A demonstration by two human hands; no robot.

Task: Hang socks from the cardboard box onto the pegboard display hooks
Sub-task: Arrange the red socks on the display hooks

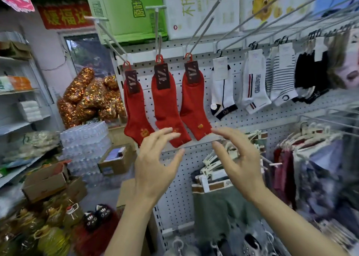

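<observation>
Three red cotton socks [165, 108] hang on pegboard hooks; my left hand [155, 164] and right hand [239, 162] spread open, empty — careless swipe risks unhooking one.

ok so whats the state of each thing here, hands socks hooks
left hand: open, empty, fingers spread
right hand: open, empty
left red sock: hung on its hook
middle red sock: hung
right red sock: hung
white socks: hung
top hooks: bare
</observation>
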